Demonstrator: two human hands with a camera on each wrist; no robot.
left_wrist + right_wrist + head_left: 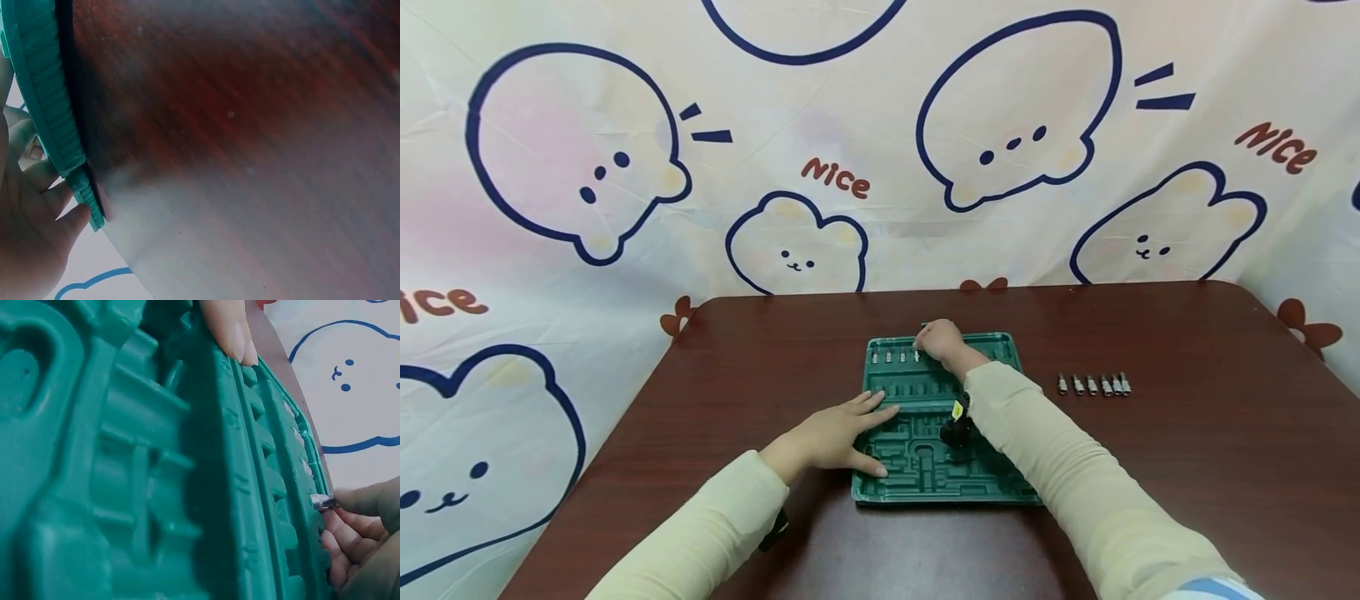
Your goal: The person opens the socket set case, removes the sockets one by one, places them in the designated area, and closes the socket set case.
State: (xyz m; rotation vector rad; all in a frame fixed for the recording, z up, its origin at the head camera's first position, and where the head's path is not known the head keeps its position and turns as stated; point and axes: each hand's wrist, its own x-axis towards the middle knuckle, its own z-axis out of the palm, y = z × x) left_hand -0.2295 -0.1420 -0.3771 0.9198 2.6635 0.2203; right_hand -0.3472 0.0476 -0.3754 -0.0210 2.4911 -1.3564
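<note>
A green moulded tool case (925, 492) lies opened flat on the table. My right hand (942, 340) is at its far edge and pinches a small silver socket bit (322, 502) between thumb and fingers, one end of it at a slot in the far row. Beside it in that row are several more socket bits (888, 356), standing in line toward the left. My left hand (835, 433) rests on the case's left edge with its fingers spread; in the right wrist view its fingertips (236, 344) touch the ridge across the middle.
On the brown table (1187, 442), right of the case, several silver socket bits (1092, 385) stand in a row. A black wrist camera (957, 429) on the right arm hides part of the case. Behind the table hangs a patterned cloth (895, 233).
</note>
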